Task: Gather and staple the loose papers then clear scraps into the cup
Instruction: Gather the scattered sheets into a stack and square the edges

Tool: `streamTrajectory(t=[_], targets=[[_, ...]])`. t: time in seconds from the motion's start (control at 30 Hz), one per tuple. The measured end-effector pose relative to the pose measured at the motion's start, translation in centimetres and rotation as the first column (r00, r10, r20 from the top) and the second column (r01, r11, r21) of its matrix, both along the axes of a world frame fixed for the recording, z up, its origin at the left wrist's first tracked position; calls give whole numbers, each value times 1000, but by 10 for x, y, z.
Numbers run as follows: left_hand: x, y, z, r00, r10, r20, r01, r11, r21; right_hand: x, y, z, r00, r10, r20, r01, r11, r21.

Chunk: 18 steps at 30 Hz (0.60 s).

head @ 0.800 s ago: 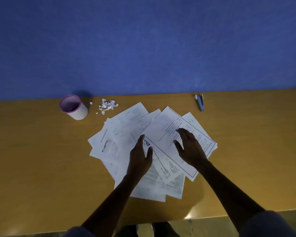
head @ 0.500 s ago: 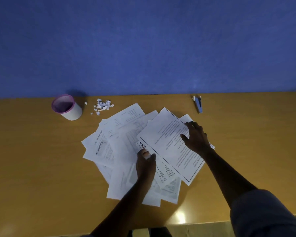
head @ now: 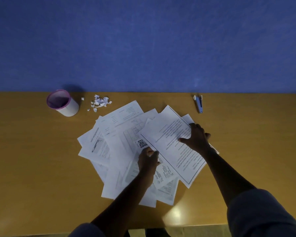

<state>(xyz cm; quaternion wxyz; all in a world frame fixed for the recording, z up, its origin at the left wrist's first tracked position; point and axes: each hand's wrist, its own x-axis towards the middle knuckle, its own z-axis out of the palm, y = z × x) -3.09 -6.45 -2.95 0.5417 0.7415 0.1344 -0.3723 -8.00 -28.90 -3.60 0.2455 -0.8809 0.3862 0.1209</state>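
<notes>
Several loose printed papers [head: 120, 134] lie fanned out in the middle of the wooden table [head: 32, 159]. My right hand [head: 196, 138] grips the right edge of the topmost bordered sheet [head: 171, 139], thumb on top. My left hand [head: 148, 159] pinches that same sheet's left edge beside a QR code. A small pile of white paper scraps [head: 100, 102] lies at the back left. Left of the scraps stands a white cup [head: 67, 106] with a purple rim. A blue stapler [head: 198, 104] lies at the back right, away from both hands.
A blue wall [head: 143, 45] rises right behind the table's far edge. The table's near edge runs just in front of my body, with bare tabletop on both sides of the papers.
Both hands went from hovering flat over the papers to gripping the top bordered sheet: the right hand slid to its right edge, the left hand closed on its left edge.
</notes>
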Motion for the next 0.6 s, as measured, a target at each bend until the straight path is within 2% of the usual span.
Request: streamTrajectory(t=[0.03,0.1,0.17,0.27,0.37,0.47,0.53,0.6], targets=[[1,0,1,989,-84,125,76,995,66,-2,1,0,998,-19,52,18,1000,16],[5,1,5,911,-224,347,182,972,150,-4,2,4,989,-50,138,44,998,47],[15,0,9,823,-308,478,263,951,161,-7,3,10,974,-65,217,53,997,62],[36,-2,10,686,-415,598,363,907,213,-15,3,22,960,-123,250,112,992,60],[60,-7,7,617,-556,557,442,830,340,-29,4,19,884,-364,293,305,925,227],[78,-11,6,582,-659,477,502,753,426,-48,14,5,738,-622,262,508,767,391],[82,-14,2,540,-709,454,549,705,448,-57,25,-3,653,-720,235,582,675,454],[83,-15,-1,506,-749,428,578,663,476,-63,39,-6,590,-776,223,643,619,452]])
